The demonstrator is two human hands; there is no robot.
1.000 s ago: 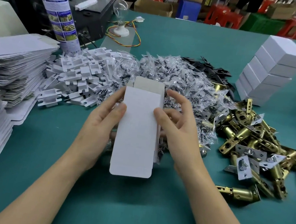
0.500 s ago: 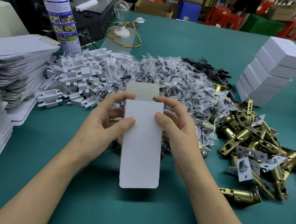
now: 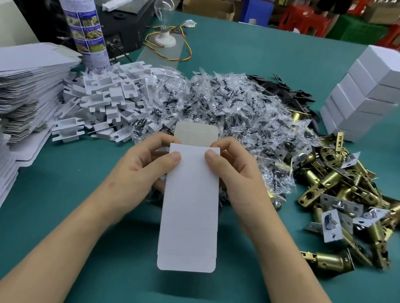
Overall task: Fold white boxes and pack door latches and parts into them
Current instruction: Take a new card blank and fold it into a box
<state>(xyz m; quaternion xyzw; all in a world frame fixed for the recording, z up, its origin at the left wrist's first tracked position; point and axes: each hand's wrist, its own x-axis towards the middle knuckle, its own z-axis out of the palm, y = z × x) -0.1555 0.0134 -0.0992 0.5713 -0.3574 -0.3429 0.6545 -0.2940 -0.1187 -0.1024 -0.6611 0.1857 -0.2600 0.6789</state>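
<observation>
We see left grip (image 3: 142, 170) and right grip (image 3: 238, 177) each pinching the flat white box (image 3: 190, 212) by its far end, above the desk (image 3: 130, 289). Long axis runs away from us; grey flap (image 3: 196, 132) sits just past both thumbs, equally near.

A flat white box blank (image 3: 191, 207) is held lengthwise above the table (image 3: 254, 48), its grey-lined top flap open. Brass door latches (image 3: 343, 191) lie heaped to its right, bagged screws (image 3: 223, 107) behind it, and folded boxes (image 3: 373, 90) are stacked far right.
</observation>
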